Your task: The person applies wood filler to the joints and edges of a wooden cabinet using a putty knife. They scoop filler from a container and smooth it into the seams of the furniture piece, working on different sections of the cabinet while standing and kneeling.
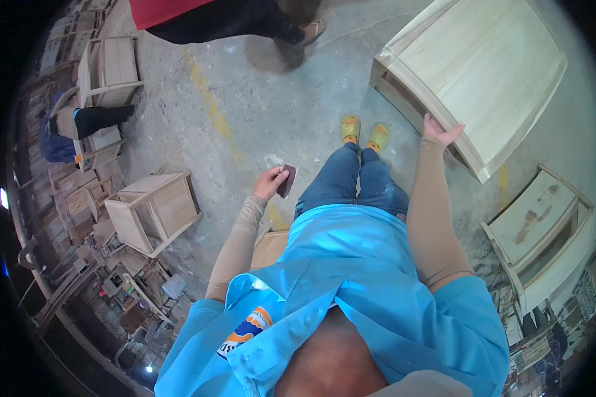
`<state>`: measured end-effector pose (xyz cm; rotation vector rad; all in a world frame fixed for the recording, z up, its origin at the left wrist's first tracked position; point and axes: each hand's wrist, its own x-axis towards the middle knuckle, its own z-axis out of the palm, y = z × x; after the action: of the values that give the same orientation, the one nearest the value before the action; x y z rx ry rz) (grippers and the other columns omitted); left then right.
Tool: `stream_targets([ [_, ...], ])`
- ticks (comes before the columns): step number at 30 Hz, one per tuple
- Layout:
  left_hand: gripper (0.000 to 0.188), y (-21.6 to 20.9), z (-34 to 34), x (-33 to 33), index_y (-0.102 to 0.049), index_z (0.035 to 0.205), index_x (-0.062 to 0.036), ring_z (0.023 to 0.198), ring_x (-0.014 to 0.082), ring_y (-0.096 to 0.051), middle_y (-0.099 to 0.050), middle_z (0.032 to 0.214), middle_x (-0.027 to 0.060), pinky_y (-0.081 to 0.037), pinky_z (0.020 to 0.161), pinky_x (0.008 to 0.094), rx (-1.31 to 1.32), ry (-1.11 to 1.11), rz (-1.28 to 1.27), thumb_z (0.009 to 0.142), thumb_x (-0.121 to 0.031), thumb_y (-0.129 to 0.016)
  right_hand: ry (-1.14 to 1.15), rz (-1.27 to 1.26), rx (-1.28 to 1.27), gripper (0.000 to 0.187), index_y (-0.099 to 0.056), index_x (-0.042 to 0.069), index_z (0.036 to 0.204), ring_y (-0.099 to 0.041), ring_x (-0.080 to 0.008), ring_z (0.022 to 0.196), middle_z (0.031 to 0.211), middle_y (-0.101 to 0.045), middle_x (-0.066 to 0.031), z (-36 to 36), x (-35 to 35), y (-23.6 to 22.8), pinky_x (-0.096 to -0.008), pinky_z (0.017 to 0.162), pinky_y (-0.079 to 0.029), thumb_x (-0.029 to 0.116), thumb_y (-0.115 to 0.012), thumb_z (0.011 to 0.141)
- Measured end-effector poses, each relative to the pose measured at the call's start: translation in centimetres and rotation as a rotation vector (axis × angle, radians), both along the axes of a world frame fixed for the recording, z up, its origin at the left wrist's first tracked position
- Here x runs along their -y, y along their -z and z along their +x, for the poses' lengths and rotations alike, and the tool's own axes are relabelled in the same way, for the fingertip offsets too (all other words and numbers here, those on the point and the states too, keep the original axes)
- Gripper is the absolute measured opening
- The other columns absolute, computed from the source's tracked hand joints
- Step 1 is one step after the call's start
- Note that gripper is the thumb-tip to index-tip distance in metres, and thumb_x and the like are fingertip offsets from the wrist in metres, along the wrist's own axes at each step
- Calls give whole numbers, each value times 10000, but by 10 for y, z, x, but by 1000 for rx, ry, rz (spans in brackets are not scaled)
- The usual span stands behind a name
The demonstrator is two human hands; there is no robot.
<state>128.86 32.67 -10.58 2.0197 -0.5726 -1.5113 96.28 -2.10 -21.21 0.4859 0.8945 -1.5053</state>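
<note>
My left hand (269, 183) is closed round a small, dark brown rectangular sanding pad (287, 181), held out over the floor beside my thigh. To the right stands a large, pale, unpainted wooden cabinet (487, 63) with a broad, slightly curved top and an open slot along its near side. My right hand (443, 132) grips that cabinet's near edge, the thumb spread along the top and the fingers partly out of sight.
Another person's dark-trousered leg (245, 23) is at the top. Someone bends by wooden frames (110, 69) at far left. A small bare cabinet (153, 210) stands left, a stained one (543, 215) right. Pale wood (269, 248) shows behind my left forearm. Workshop clutter (136, 291) lies lower left.
</note>
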Motion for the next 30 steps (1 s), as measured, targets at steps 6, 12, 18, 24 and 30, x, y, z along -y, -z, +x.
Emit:
stream_targets([
  [6,226,5,-12,10,-653,977,-48,756,69,-547,-628,820,-23,-449,728,236,-58,-47,-47,892,-248,-591,-454,-20,-22,759,-313,113,1386,-441,-286,1194,1388,-383,-139,-20,-31,4,-448,990,-374,506,-617,813],
  [12,232,9,-10,45,-664,933,-10,812,166,-601,-629,875,82,-464,770,285,250,231,-301,837,-221,-642,-1663,-25,-805,553,-383,164,1377,-578,-204,1029,1184,-606,-62,-50,-112,-30,-321,891,-431,341,-563,886],
  [18,216,-36,-65,128,-675,938,-27,786,112,-588,-648,814,31,-465,727,262,25,328,-403,814,-203,-677,-1518,-526,-848,516,-390,44,1351,-586,-196,1018,1163,-602,-131,-12,-178,-119,-323,900,-450,216,-576,902],
  [24,153,-83,-171,174,-664,907,-18,693,54,-560,-630,730,4,-459,649,213,-338,333,-404,795,-116,-702,-1241,-646,-665,428,-462,9,1256,-596,-173,1014,1078,-622,-125,-21,-179,-169,-303,864,-470,235,-571,910],
  [30,279,-63,-271,200,-598,1080,-36,767,68,-577,-651,876,20,-483,684,227,-334,449,-494,829,-134,-670,-1174,-430,-647,312,-524,10,1161,-638,-150,851,944,-649,-81,-130,-175,-194,-286,768,-503,218,-539,929],
])
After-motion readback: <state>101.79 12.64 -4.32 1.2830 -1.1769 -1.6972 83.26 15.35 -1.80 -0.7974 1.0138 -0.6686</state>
